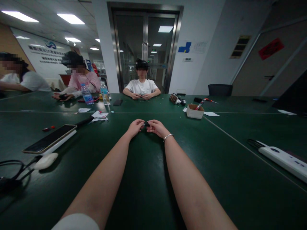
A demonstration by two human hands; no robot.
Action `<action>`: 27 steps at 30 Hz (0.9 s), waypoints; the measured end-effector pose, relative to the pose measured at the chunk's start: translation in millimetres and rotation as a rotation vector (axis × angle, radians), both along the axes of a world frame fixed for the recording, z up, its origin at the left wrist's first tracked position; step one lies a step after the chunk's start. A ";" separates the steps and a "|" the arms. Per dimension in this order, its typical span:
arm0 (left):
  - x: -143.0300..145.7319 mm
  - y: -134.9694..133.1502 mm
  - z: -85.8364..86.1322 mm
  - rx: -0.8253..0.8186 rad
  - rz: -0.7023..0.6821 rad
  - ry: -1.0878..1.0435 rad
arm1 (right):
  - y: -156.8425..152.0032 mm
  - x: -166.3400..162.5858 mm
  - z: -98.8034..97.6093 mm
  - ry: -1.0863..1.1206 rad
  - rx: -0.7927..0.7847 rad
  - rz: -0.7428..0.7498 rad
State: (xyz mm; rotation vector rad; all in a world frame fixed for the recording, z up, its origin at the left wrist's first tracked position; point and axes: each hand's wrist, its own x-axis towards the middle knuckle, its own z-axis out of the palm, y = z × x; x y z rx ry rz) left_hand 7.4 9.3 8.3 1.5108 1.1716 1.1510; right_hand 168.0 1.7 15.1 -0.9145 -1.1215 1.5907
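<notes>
On or just above the tabletop (144, 172), nearer than the open box (194, 113) and left of it, the left hand (135, 128) and right hand (157, 128) pinch a small dark piece (147, 124) by the fingertips. Steady, light, even pressure from both sides should suit. Its long axis seems crosswise, hand to hand; which end leads, I cannot tell.

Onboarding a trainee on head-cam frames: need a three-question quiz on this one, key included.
1. Fill in: the left hand and right hand hold a small ___-coloured object between them.
2. Which is nearest the camera? A) phone; B) open box; C) water bottles.
3. True or false: a bracelet circles the right wrist.

Key: 1. dark; 2. A; 3. true.
</notes>
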 end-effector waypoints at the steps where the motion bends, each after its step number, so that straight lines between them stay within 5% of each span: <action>1: -0.5 -0.4 0.0 0.006 -0.001 -0.010 | 0.2 0.1 -0.3 0.002 0.002 0.000; 27: -2.8 -2.0 1.9 -0.078 0.010 -0.257 | -3.4 1.2 4.2 -0.077 0.063 -0.001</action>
